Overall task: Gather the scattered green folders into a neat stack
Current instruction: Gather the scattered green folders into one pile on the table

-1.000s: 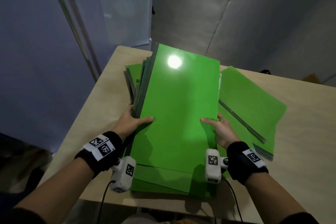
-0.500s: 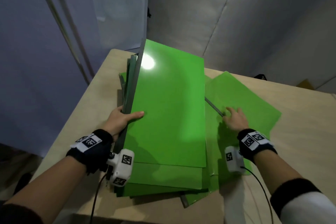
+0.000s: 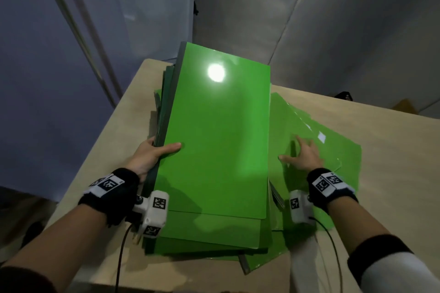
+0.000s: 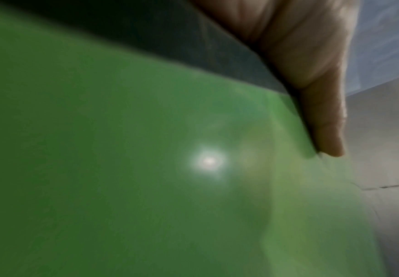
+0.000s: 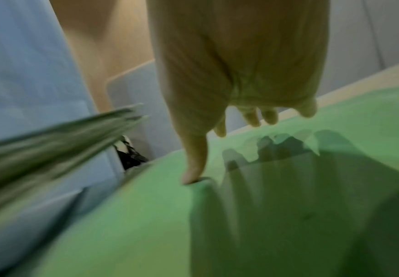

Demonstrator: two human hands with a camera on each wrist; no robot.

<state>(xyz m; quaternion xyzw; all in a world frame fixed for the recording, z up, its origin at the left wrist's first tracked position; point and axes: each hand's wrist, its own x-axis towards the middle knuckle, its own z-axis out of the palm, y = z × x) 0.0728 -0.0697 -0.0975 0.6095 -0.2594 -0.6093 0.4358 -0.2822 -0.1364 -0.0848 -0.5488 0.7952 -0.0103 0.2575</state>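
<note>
A pile of glossy green folders (image 3: 219,140) lies lengthwise on the beige table (image 3: 392,173), its top folders tilted up at the left. My left hand (image 3: 154,154) grips the pile's left edge, thumb (image 4: 324,121) on the top cover (image 4: 146,168) and fingers underneath. To the right lies a loose green folder (image 3: 333,150), partly under the pile. My right hand (image 3: 302,154) rests flat on this loose folder (image 5: 241,224) with fingers (image 5: 253,116) spread and straight. Lower folders stick out unevenly at the pile's near end (image 3: 209,240).
A dark spine strip (image 3: 245,264) pokes out under the pile near the table's front edge. The table's left edge runs close beside the pile. Grey and bluish wall panels (image 3: 333,19) stand behind the table. Bare tabletop shows at the right.
My right hand let go of the pile's right edge and moved right onto the loose folder, where it now lies flat. The left hand kept its grip on the left edge.
</note>
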